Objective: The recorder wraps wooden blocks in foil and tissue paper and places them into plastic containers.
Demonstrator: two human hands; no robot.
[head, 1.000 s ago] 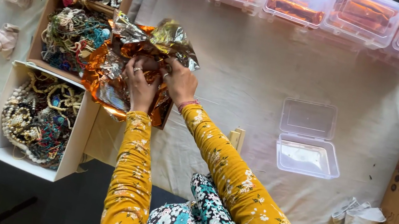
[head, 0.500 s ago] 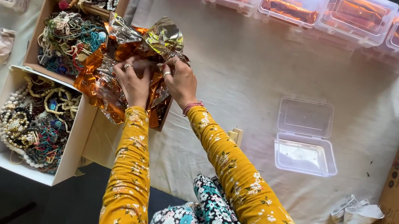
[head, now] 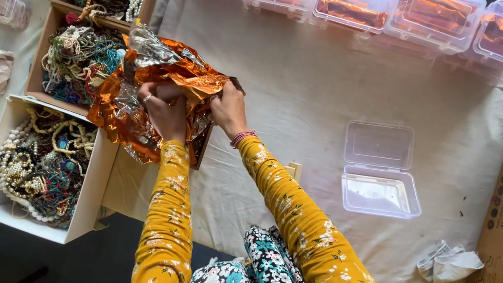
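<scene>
Beside the bead boxes [head: 46,166], both hands' grips, left hand [head: 166,108] and right hand [head: 228,109], close on crumpled orange foil [head: 133,123].

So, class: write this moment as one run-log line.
left hand: gripping orange foil sheet | right hand: gripping same foil | open clear box: empty, right of hands

A small jewellery packing workshop, seen from above.
A cloth-covered table [head: 313,91] holds boxes of beaded necklaces [head: 46,163] on the left and a far row of clear plastic boxes [head: 354,3] packed with orange foil.
</scene>
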